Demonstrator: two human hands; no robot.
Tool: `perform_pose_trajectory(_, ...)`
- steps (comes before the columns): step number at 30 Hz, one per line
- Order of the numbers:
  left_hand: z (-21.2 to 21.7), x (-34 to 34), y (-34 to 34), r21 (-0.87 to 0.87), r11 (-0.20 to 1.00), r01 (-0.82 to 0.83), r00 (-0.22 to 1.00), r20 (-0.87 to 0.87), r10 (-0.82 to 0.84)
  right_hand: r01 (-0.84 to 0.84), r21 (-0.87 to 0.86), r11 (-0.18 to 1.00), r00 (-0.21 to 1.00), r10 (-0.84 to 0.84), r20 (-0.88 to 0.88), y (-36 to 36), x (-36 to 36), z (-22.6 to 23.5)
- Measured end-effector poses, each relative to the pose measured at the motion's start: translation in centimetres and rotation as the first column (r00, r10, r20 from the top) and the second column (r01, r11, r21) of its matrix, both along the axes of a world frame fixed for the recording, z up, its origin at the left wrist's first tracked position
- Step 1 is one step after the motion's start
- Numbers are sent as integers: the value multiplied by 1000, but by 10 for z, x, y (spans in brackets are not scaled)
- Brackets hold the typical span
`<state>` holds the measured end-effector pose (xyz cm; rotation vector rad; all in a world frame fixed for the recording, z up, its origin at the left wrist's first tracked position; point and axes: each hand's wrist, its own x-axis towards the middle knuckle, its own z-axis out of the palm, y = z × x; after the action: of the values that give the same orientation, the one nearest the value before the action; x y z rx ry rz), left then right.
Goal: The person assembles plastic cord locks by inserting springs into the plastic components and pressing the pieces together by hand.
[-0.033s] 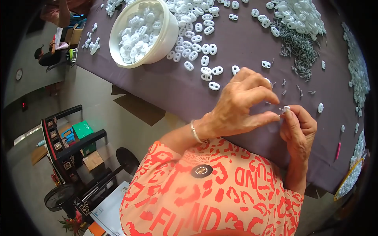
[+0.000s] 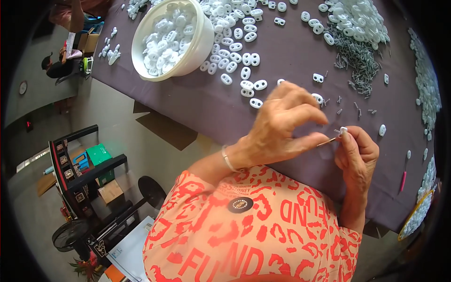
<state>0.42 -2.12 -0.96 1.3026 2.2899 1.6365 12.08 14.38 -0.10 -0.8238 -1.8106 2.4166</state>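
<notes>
My right hand (image 2: 359, 157) pinches a small white plastic piece (image 2: 343, 130) between thumb and fingertips. A tiny metal spring (image 2: 337, 132) appears to stick out of its left side. My left hand (image 2: 289, 124) hovers just left of it, thumb and forefinger apart, with nothing visible between them. A thin shiny sliver (image 2: 326, 142) lies by the left thumb tip; I cannot tell what it is or which hand touches it. Several loose springs (image 2: 339, 111) lie on the dark cloth beyond the hands, near a white two-hole oval cord lock (image 2: 318, 78).
A white tub (image 2: 205, 47) full of white oval pieces stands far left on the table (image 2: 188, 101). At the back right, a heap of white pieces (image 2: 357, 21) adjoins a spring pile (image 2: 359, 61). A pink-handled tool (image 2: 403, 181) lies right, near a yellow-rimmed tray (image 2: 402, 230).
My left hand has drawn slightly left, its thumb moving away from the right fingertips. A thin sliver shows more clearly by the thumb. The right hand stays nearly still, holding the white piece.
</notes>
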Motion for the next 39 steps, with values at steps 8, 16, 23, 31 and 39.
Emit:
perform_pose_trajectory(8, -10, -27, -83, -288, 654, -700, 707, -153, 690, -36, 33, 999, 995, 39, -92, 1, 5, -8)
perform_pose_trajectory(16, -14, -46, -78, -340, 739, -582, 813, -236, 532, 34, 48, 998, 998, -31, -48, -3, 1, 1)
perform_pose_trajectory(23, -15, -39, -74, -296, 787, -542, 833, -63, 550, 19, 60, 998, 999, -17, -38, -6, 2, 5)
perform_pose_trajectory(31, -19, -30, -75, -202, 837, -509, 855, -8, 519, -20, 109, 994, 997, 27, -69, -3, 5, 3)
perform_pose_trajectory(39, 14, -6, -37, 240, 935, -261, 413, 903, -117, -12, 129, 992, 999, 18, -40, -7, 6, 11)
